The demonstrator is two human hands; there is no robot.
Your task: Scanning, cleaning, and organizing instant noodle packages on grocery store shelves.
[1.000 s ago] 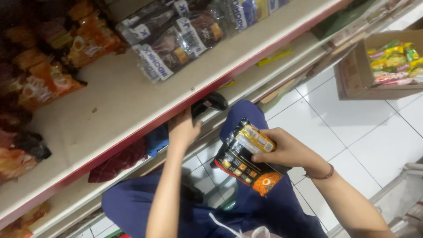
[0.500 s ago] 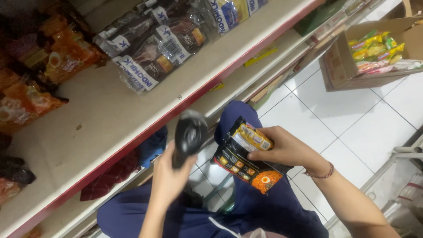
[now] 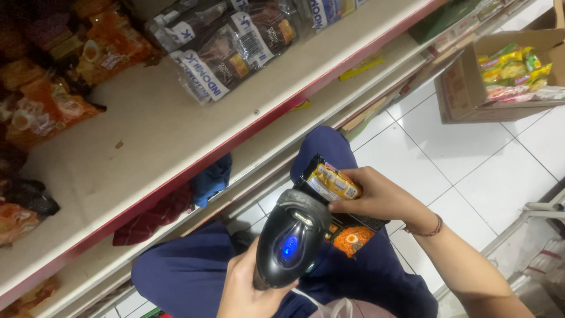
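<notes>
My left hand (image 3: 250, 291) grips a black handheld scanner (image 3: 292, 237) with a blue light glowing on its top, held over my lap. My right hand (image 3: 379, 197) holds a black and yellow snack packet (image 3: 338, 203) by its upper edge, right beside the scanner's head. The scanner covers the packet's left part. Both hands are above my knees in dark blue trousers (image 3: 194, 271).
A white shelf with a red edge (image 3: 194, 159) runs diagonally, with orange packets (image 3: 47, 112) at left and dark packets (image 3: 229, 47) at the top. A cardboard box (image 3: 471, 88) of colourful packets stands on the white tiled floor (image 3: 471, 171). Cloths lie on the lower shelf.
My left hand drew the scanner out from under the shelf and brought it down next to the packet. The right hand kept the packet nearly still.
</notes>
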